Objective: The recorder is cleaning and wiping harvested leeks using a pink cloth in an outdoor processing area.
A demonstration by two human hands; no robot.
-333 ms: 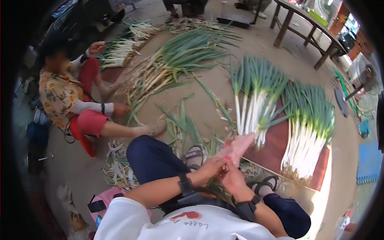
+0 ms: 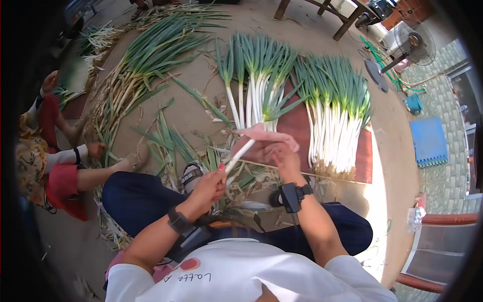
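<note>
My left hand (image 2: 209, 187) is closed round the lower white end of a long green onion (image 2: 239, 155), which slants up and away from me. My right hand (image 2: 286, 163) grips a pink cloth (image 2: 266, 136), draped across the stalk farther up. Just beyond the cloth, a bunch of white-stemmed green onions (image 2: 257, 98) lies on a dark red board (image 2: 289, 121). To its right is a second bunch (image 2: 333, 126) with its roots toward me. Where the held stalk's leaves end is hard to separate from the bunch behind.
A heap of untrimmed green onions (image 2: 141, 65) lies at the far left. Peeled leaves (image 2: 173, 141) litter the floor by my feet. A co-worker's leg (image 2: 108, 173) reaches in from the left. A standing fan (image 2: 402, 50), a blue mat (image 2: 428, 141) and a wooden table (image 2: 347, 20) stand rightward.
My hands were close together at the cloth and are now apart, with the left lower on the stalk and the right at the cloth. The view has swung right.
</note>
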